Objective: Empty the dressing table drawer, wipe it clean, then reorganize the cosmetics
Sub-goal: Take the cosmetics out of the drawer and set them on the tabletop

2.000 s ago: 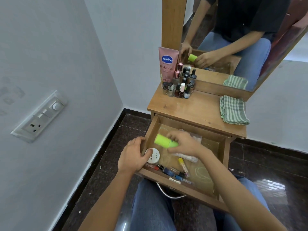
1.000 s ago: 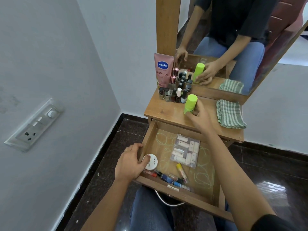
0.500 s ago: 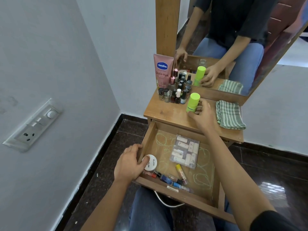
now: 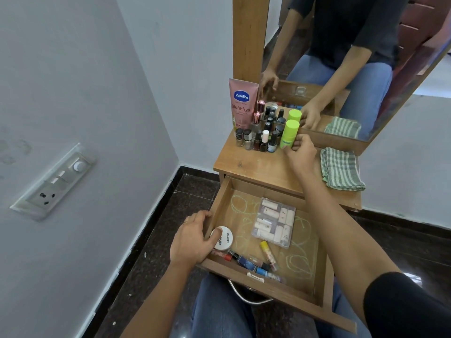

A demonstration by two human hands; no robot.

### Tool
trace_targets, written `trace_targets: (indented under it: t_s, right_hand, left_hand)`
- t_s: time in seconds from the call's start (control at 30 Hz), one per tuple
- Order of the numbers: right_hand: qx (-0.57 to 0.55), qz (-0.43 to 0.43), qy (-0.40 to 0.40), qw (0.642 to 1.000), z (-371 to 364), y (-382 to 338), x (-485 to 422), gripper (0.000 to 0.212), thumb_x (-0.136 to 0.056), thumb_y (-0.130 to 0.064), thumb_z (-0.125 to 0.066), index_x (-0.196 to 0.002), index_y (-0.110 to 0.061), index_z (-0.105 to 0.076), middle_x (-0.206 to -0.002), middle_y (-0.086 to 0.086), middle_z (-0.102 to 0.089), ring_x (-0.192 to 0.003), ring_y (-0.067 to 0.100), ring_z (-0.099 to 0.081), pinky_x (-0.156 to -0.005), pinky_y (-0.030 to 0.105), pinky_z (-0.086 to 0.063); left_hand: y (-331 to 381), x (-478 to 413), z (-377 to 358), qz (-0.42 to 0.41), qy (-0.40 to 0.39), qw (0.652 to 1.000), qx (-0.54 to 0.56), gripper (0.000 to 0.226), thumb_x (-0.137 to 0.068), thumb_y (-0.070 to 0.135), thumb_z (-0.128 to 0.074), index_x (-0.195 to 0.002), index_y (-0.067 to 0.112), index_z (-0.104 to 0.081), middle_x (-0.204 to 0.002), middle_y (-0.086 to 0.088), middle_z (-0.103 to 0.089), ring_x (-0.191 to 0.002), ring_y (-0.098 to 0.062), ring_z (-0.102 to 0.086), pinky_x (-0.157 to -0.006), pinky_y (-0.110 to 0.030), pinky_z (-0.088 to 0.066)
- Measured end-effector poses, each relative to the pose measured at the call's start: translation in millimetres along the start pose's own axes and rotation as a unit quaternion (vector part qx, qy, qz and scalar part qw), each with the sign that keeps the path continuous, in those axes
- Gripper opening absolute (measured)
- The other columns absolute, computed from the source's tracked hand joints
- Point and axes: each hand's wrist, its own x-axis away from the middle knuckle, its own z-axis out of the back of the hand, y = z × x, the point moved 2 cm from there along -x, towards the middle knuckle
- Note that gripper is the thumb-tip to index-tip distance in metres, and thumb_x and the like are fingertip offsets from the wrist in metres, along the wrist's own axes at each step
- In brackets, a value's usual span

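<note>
Right hand pinches bottle upright on bench; release gently, clear of polishes. Left hand grips drawer.

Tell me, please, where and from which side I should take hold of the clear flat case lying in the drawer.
Come from straight above and pinch the clear flat case across its left and right edges. It lies flat on the drawer floor with bare floor on both those sides; the yellow-capped tube lies close by its near end.
</note>
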Motion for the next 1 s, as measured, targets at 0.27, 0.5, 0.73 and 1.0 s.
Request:
trace_targets:
  t_s: [0.27, 0.5, 0.73, 1.0]
  right_hand:
    - [0.007, -0.022, 0.0, 1.0, -0.6, -0.2, -1.5, 0.034, -0.082, -0.013, -0.071, -0.111, -0.003, -0.055, -0.109, 0.011, -0.063, -0.096, 0.022, -0.06, -0.075, 0.021, -0.043]
    - [0.004, 0.266, -0.039, 0.963, 0.0, -29.8, 93.6, 0.017, -0.086, 0.002, -0.056, -0.1, -0.006, -0.062, -0.095, -0.004, -0.052, -0.07, -0.002, -0.042, -0.066, 0.007, -0.038]
    - [0.29, 0.22, -0.532, 0.765, -21.2, 4.6, 177.0, 0.026, -0.087, -0.011, -0.06, -0.113, -0.011, -0.062, -0.111, 0.004, -0.062, -0.089, 0.013, -0.061, -0.074, 0.022, -0.052]
    - [0.466, 0.073, -0.427, 0.771, 8.7, 38.6, 197.1, 0.032, -0.087, -0.017, -0.06, -0.116, -0.006, -0.052, -0.114, 0.012, -0.055, -0.1, 0.027, -0.058, -0.072, 0.032, -0.046]
  left_hand:
    - [-0.5, -1.5, -0.5, 0.004, -0.001, 1.0, -0.005, 0.05, -0.088, 0.05, -0.059, -0.131, 0.026, -0.051, -0.122, 0.006, -0.059, -0.105, -0.013, -0.056, -0.087, -0.034, -0.049]
    - [-2.7, -2.4, -3.2, 0.005, -0.003, 1.0, -0.012, 0.043, -0.09, 0.047, -0.055, -0.128, 0.027, -0.051, -0.119, 0.005, -0.06, -0.103, -0.015, -0.056, -0.083, -0.035, -0.049]
    - [-5.5, -1.9, -6.0, 0.0, 0.001, 1.0, -0.01, 0.039, -0.092, 0.04, -0.055, -0.128, 0.024, -0.053, -0.119, 0.003, -0.061, -0.107, -0.017, -0.056, -0.082, -0.035, -0.047]
    - [-8.2, -2.7, -7.8, 0.005, -0.002, 1.0, -0.012, 0.041, -0.091, 0.043, -0.054, -0.128, 0.027, -0.052, -0.12, 0.004, -0.06, -0.105, -0.016, -0.056, -0.081, -0.035, -0.048]
